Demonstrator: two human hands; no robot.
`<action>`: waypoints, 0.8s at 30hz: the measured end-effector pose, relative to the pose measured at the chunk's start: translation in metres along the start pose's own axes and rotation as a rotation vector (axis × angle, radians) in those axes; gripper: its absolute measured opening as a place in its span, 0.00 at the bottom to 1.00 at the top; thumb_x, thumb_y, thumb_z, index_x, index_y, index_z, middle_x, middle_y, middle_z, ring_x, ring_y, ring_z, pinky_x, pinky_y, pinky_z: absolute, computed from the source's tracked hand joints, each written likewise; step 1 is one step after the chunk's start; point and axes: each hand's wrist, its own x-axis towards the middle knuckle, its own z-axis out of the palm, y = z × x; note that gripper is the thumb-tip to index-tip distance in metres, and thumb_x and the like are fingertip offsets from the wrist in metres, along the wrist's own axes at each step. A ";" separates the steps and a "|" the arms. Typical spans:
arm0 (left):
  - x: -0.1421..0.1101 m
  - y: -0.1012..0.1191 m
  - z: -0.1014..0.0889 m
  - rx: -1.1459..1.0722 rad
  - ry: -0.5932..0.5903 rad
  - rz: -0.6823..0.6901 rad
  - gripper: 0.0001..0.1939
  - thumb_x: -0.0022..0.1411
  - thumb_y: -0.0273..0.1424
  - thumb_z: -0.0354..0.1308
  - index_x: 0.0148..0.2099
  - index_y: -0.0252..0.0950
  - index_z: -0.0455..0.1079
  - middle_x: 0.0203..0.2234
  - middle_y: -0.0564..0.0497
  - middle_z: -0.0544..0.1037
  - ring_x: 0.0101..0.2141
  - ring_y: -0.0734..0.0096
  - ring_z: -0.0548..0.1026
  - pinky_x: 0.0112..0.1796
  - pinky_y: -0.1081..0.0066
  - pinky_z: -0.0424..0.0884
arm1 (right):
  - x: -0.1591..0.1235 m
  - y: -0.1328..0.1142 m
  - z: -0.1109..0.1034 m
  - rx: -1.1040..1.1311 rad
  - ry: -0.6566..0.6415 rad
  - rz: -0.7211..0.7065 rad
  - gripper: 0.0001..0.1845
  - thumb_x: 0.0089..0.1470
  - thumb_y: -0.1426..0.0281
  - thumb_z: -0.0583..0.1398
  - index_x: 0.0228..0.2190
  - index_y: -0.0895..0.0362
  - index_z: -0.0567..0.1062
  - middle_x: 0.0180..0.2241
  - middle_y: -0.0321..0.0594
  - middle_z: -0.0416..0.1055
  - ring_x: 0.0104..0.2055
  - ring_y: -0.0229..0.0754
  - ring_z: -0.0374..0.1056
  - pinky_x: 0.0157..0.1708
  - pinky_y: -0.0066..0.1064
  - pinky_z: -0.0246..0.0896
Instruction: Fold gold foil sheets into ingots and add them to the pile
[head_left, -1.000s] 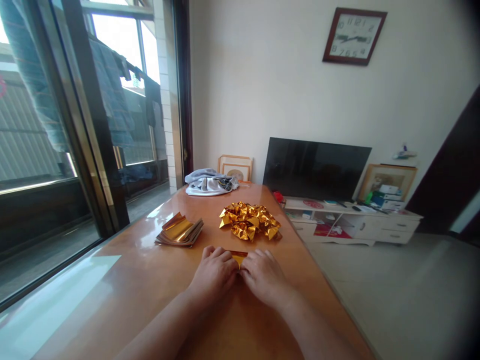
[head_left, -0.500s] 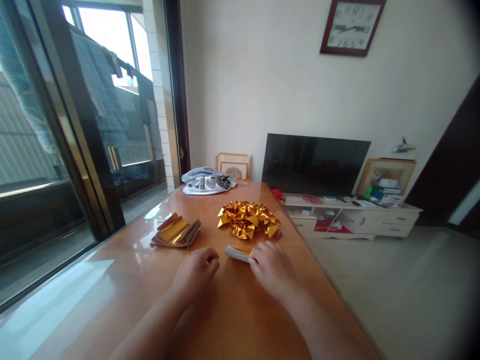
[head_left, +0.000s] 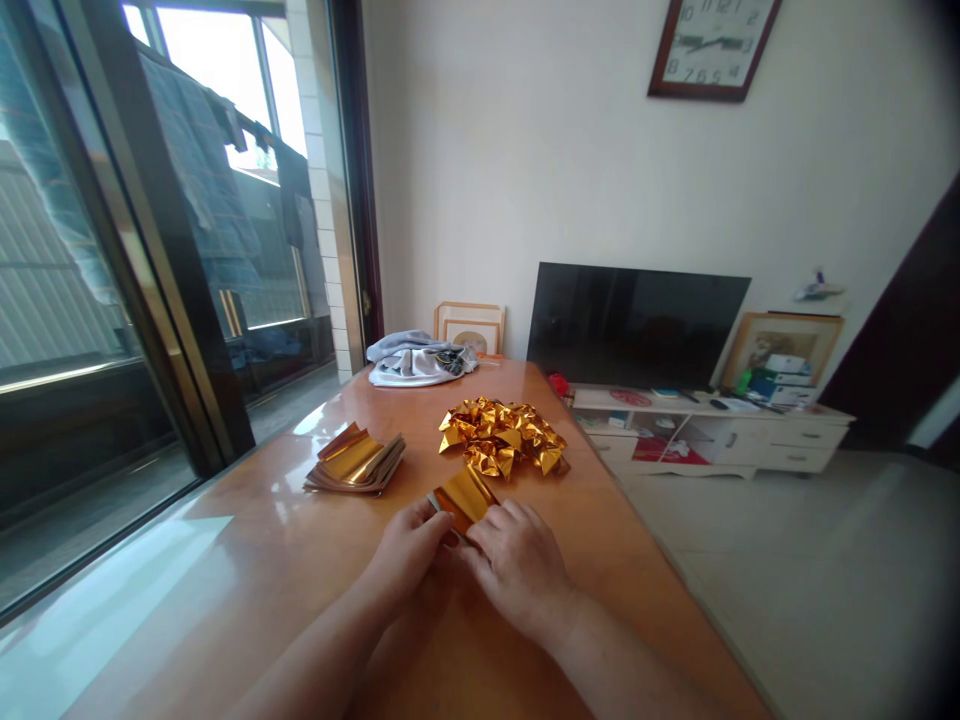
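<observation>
A square of gold foil paper (head_left: 463, 500) lies tilted between my left hand (head_left: 409, 555) and my right hand (head_left: 517, 570). Both hands pinch its lower edges, and its white back shows at the left corner. Its lower part is hidden by my fingers. Just beyond the hands sits a heap of crumpled, folded gold foil pieces (head_left: 499, 437). To the left of that heap lies a stack of gold-and-silver foil sheets (head_left: 354, 462), nearer my left hand.
All of this is on a glossy orange-brown wooden table (head_left: 247, 560). A grey cloth bundle (head_left: 420, 362) and picture frames (head_left: 470, 328) stand at its far end. A glass door (head_left: 165, 250) runs along the left; a TV (head_left: 637, 325) on a white cabinet (head_left: 712, 440) stands right.
My left hand has come back to the foil, and both hands now hold it together. The narrow folded strip with its white side showing has become a wider gold square.
</observation>
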 end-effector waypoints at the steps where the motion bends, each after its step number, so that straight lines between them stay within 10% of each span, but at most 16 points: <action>1: -0.001 0.002 0.000 -0.025 -0.002 0.016 0.12 0.55 0.38 0.60 0.37 0.35 0.71 0.26 0.52 0.76 0.27 0.70 0.73 0.29 0.73 0.68 | 0.000 0.000 0.001 0.058 -0.009 0.013 0.12 0.63 0.59 0.59 0.35 0.52 0.78 0.36 0.39 0.74 0.43 0.45 0.66 0.42 0.35 0.56; 11: 0.000 0.001 -0.014 0.514 0.208 0.242 0.03 0.56 0.31 0.55 0.34 0.38 0.68 0.27 0.53 0.76 0.30 0.66 0.73 0.32 0.69 0.66 | 0.006 0.024 0.028 1.064 0.005 0.510 0.23 0.61 0.55 0.58 0.50 0.57 0.75 0.34 0.39 0.75 0.31 0.39 0.70 0.30 0.29 0.63; 18: -0.014 0.018 -0.010 1.124 0.180 0.530 0.04 0.60 0.27 0.52 0.37 0.40 0.65 0.35 0.48 0.73 0.38 0.61 0.71 0.38 0.65 0.64 | 0.016 0.037 0.026 1.739 -0.001 0.800 0.20 0.61 0.55 0.56 0.42 0.59 0.74 0.36 0.45 0.78 0.35 0.41 0.75 0.36 0.32 0.71; 24: -0.020 0.019 0.004 1.394 -0.058 0.609 0.06 0.61 0.24 0.51 0.35 0.39 0.66 0.35 0.47 0.73 0.37 0.58 0.70 0.43 0.59 0.61 | 0.022 0.051 0.030 1.529 0.096 0.832 0.17 0.62 0.61 0.53 0.44 0.59 0.73 0.43 0.50 0.78 0.45 0.47 0.76 0.44 0.39 0.72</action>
